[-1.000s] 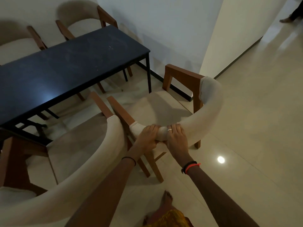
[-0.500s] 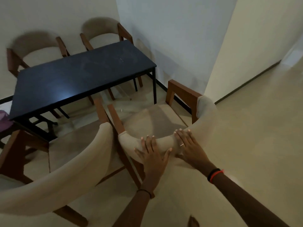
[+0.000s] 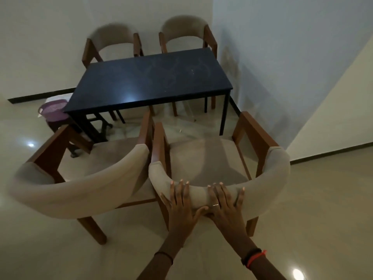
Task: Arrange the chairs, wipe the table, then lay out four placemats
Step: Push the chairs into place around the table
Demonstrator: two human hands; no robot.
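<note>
A dark rectangular table [image 3: 141,83] stands in the corner of the room. Two beige chairs with brown wooden frames, the far left chair [image 3: 113,37] and the far right chair [image 3: 184,25], are tucked in at its far side. On the near side, the near left chair [image 3: 84,188] and the near right chair [image 3: 276,174] stand side by side, a little back from the table. My left hand [image 3: 180,203] and my right hand [image 3: 224,203] lie flat against the outside of the near right chair's curved backrest, fingers spread, tips over its top edge. No placemats or cloth are in view.
A purple basket [image 3: 53,110] sits on the floor by the table's left end, on a low dark stand. White walls close off the far side and the right. Glossy pale floor tiles [image 3: 323,199] stretch around me.
My hands went from gripping the backrest together to lying flat on it with fingers spread. The near right chair has swung round to face the table squarely beside the other chair.
</note>
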